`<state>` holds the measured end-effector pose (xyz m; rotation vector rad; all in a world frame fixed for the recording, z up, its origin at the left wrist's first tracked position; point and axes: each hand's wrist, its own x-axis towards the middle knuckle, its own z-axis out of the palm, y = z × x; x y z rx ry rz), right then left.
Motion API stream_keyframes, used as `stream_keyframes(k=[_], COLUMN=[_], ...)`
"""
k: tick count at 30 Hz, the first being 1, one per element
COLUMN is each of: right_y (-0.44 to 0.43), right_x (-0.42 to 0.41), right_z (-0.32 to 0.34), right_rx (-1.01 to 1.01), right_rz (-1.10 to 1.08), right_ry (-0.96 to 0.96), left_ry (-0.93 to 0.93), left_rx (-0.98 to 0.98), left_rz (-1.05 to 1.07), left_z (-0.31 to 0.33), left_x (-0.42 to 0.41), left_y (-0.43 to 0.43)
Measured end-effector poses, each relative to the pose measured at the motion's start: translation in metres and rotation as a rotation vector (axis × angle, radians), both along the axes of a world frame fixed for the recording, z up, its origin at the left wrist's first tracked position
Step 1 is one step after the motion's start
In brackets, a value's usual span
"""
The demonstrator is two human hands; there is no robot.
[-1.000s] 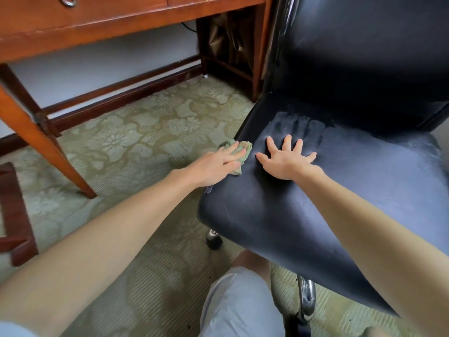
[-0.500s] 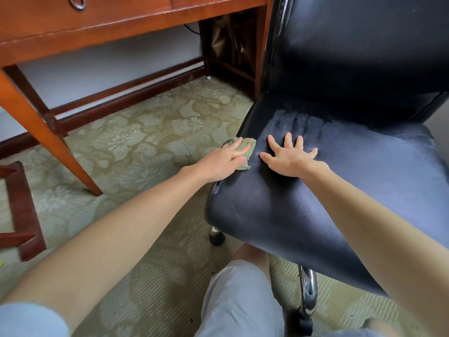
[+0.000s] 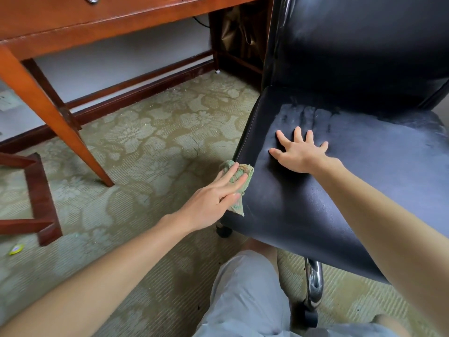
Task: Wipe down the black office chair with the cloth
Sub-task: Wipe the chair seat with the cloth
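Observation:
The black office chair (image 3: pixel 364 190) fills the right side, its seat dusty grey toward the back and darker near the left front. A crumpled green cloth (image 3: pixel 239 188) lies against the seat's left edge. My left hand (image 3: pixel 213 198) presses flat on the cloth, fingers straight, pinning it to the side of the seat. My right hand (image 3: pixel 300 152) rests palm down on the seat top with fingers spread, holding nothing.
A red-brown wooden desk (image 3: pixel 85 20) stands at the upper left, one slanted leg (image 3: pixel 53 117) close to the chair. A dark wooden frame (image 3: pixel 41 198) sits on the patterned carpet at the left. My knee (image 3: pixel 245 288) and the chrome chair base (image 3: pixel 314 280) are below the seat.
My left hand and the cloth slid from the seat's top left corner down along its left edge toward me. My right hand stayed flat on the seat.

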<state>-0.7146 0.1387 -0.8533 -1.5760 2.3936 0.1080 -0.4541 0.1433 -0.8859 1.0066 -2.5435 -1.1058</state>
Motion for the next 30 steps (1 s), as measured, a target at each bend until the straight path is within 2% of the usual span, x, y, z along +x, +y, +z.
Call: stream_keyframes(k=[10, 23, 30], right_y=[0.008, 0.017, 0.028], right_x=[-0.001, -0.004, -0.007], right_z=[0.0, 0.001, 0.006], right_rx=[-0.012, -0.025, -0.042], right_rz=[0.027, 0.038, 0.079], right_ry=[0.014, -0.018, -0.006], left_ry=[-0.2, -0.175, -0.267], left_rx=[-0.165, -0.138, -0.211], left_rz=[0.017, -0.02, 0.038], left_z=[0.03, 0.016, 0.03], left_x=[-0.068, -0.014, -0.072], left_y=[-0.034, 0.023, -0.019])
